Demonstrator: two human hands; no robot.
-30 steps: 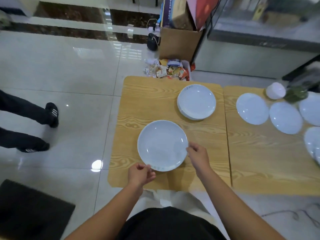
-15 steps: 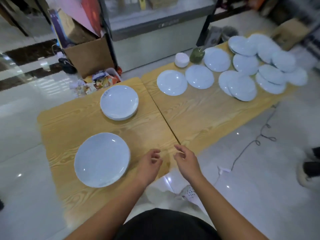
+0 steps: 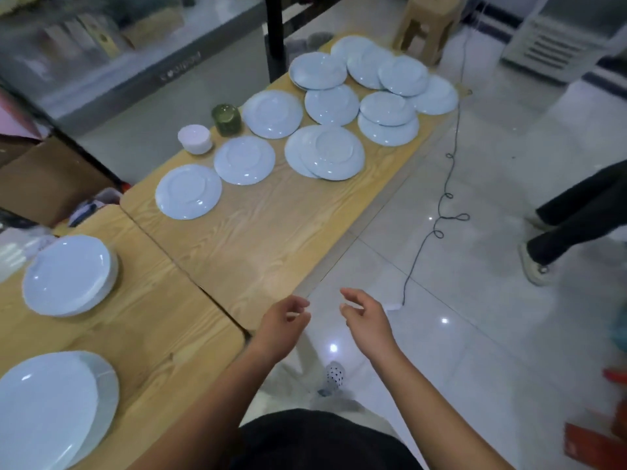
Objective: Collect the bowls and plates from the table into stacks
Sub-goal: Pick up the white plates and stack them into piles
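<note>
Hovering just off the near edge of the table (image 3: pixel 271 239) with left hand (image 3: pixel 285 325) and right hand (image 3: pixel 368 322), fingers (image 3: pixel 353 296) loosely curled, a bit apart, gripping nothing. Plenty left to collect: upside-down plates scattered over the far part of the table, nearest plate (image 3: pixel 188 191) well out of reach, an overlapping pair (image 3: pixel 325 152) further right, more piled crookedly at the far end. Two stacks on the left: plate stack (image 3: pixel 68 276) and a near stack (image 3: pixel 44 412) at the bottom left, top plate off-centre.

Stuff to watch for, just guessing:
- Grabbing face-down plates by a flat rim with nothing to hook under, so easy to fumble or slide one off the right edge.
- Yanking a lower plate out of an overlap and tipping the upper one, chipping rims.
- Knocking the upturned white bowl (image 3: pixel 195 139) or the green glass (image 3: pixel 226 119) while reaching past.
- Snagging a foot on the black cable (image 3: pixel 441 215) on the floor.
- Adding to that off-centre near stack and making it lean.
</note>
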